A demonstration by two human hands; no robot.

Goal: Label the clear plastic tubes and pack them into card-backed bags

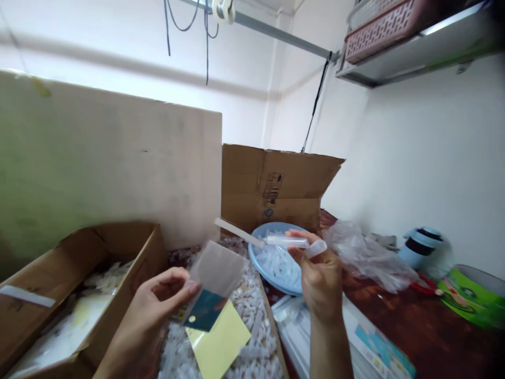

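Note:
My left hand [160, 297] pinches a clear plastic bag [221, 266] between thumb and fingers. A teal card [207, 310] shows in the bag's lower part. Just under the bag lies a yellow square of paper [221, 339], on a bed of small whitish plastic pieces [256, 300]. My right hand [321, 279] is closed around a clear plastic tube [287, 241], held nearly level. A second translucent piece [316, 248] sticks out between its fingers. A pale flat strip [239, 232] reaches left from the tube's end; how it is attached I cannot tell.
Behind my right hand stands a blue basin [256, 260] of clear pieces. An open cardboard box [145, 263] is at left. Crumpled plastic [366, 255], a blue bottle [420, 247] and a green container [469, 297] stand right. A shelf [394, 58] hangs above.

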